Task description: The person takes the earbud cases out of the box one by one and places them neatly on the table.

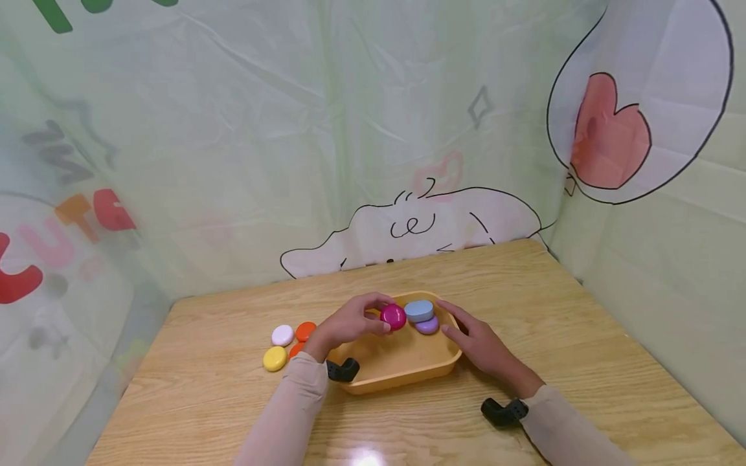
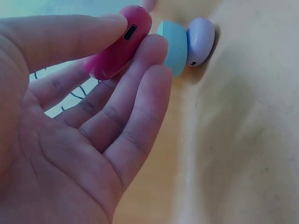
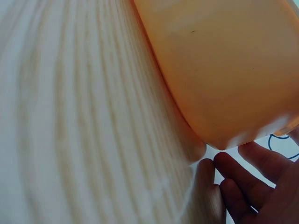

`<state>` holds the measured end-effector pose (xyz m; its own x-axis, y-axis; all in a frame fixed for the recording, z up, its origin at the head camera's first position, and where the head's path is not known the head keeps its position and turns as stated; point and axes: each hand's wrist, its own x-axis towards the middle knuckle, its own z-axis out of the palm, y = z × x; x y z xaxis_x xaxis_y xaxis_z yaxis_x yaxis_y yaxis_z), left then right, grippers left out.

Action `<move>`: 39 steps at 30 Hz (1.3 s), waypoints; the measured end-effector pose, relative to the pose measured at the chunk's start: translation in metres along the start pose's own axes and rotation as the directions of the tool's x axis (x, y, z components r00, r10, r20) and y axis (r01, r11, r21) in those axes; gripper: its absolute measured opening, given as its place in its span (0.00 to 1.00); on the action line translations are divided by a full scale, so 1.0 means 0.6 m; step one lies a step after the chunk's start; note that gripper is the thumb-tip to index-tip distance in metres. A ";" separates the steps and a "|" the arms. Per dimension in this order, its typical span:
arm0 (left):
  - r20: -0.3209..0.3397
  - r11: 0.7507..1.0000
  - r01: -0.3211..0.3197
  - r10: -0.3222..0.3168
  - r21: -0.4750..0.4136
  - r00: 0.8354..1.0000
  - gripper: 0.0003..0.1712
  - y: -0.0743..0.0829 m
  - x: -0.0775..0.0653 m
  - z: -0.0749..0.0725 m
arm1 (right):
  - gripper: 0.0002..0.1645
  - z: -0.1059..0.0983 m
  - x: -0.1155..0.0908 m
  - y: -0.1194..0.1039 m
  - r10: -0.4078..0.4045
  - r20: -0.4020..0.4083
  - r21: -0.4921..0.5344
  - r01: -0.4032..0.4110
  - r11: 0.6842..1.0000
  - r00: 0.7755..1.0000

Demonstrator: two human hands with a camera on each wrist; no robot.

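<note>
A glossy magenta round piece is pinched between the thumb and fingers of my left hand, above the orange tray. The left wrist view shows a small dark slot in the edge of this magenta piece. In the tray's far right part, a light blue oval piece lies against and partly over a purple round piece. My right hand holds the tray's right end, thumb at the rim and fingers along the outer wall.
Left of the tray on the wooden table lie a pale lilac disc, a yellow disc, an orange-red disc and another, partly hidden by my left wrist. A printed curtain hangs behind the table.
</note>
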<state>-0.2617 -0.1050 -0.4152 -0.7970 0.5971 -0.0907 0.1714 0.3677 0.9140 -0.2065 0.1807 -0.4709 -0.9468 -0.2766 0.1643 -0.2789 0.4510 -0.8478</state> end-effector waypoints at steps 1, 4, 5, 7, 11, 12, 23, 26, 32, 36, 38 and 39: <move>-0.004 1.000 -0.001 0.001 0.006 1.000 0.24 -0.001 -0.002 -0.001 | 0.32 0.000 0.001 0.001 -0.001 0.000 -0.001 0.001 1.000 1.000; -0.007 1.000 0.001 -0.001 0.000 1.000 0.25 -0.001 -0.009 -0.007 | 0.32 0.001 0.001 0.001 -0.001 0.003 -0.003 0.001 1.000 1.000; -0.008 1.000 0.004 -0.004 -0.005 1.000 0.24 -0.001 -0.011 -0.010 | 0.32 0.001 0.001 0.001 -0.002 0.003 -0.003 0.002 1.000 1.000; -0.009 1.000 0.009 -0.009 -0.026 1.000 0.24 0.003 -0.017 -0.016 | 0.32 0.002 0.001 0.001 -0.006 0.003 -0.007 0.006 1.000 1.000; -0.018 0.997 0.023 -0.025 -0.074 1.000 0.24 0.009 -0.027 -0.032 | 0.32 0.001 0.002 0.002 -0.016 0.000 -0.012 0.016 1.000 1.000; -0.022 0.996 0.022 -0.024 -0.092 0.999 0.24 0.010 -0.029 -0.035 | 0.32 0.001 0.002 0.002 -0.018 -0.001 -0.015 0.018 1.000 1.000; -0.069 0.990 0.024 -0.034 -0.139 0.997 0.27 0.006 -0.058 -0.051 | 0.32 -0.001 0.002 0.003 -0.019 -0.005 -0.018 0.019 1.000 1.000; -0.078 0.987 0.026 -0.039 -0.161 0.996 0.28 0.002 -0.064 -0.053 | 0.32 -0.002 0.001 0.003 -0.010 -0.007 -0.022 0.010 1.000 1.000; -0.090 0.984 0.003 -0.019 -0.178 0.996 0.28 0.003 -0.069 -0.057 | 0.32 -0.004 0.003 0.004 -0.002 -0.010 -0.022 0.002 1.000 1.000; -0.093 0.984 -0.004 -0.013 -0.180 0.996 0.29 0.004 -0.075 -0.058 | 0.32 -0.002 0.002 0.004 -0.002 -0.008 -0.016 0.002 1.000 1.000; -0.097 0.983 -0.012 -0.006 -0.182 0.995 0.29 0.003 -0.080 -0.059 | 0.32 -0.001 0.001 0.003 -0.006 -0.002 -0.010 0.006 1.000 1.000; -0.100 0.983 -0.015 -0.003 -0.182 0.995 0.29 0.004 -0.083 -0.059 | 0.32 0.000 0.001 0.003 -0.007 -0.001 -0.005 0.007 1.000 1.000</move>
<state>-0.2419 -0.1591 -0.3945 -0.8515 0.5216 -0.0536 0.0754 0.2230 0.9719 -0.2076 0.1817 -0.4724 -0.9448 -0.2794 0.1709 -0.2867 0.4534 -0.8439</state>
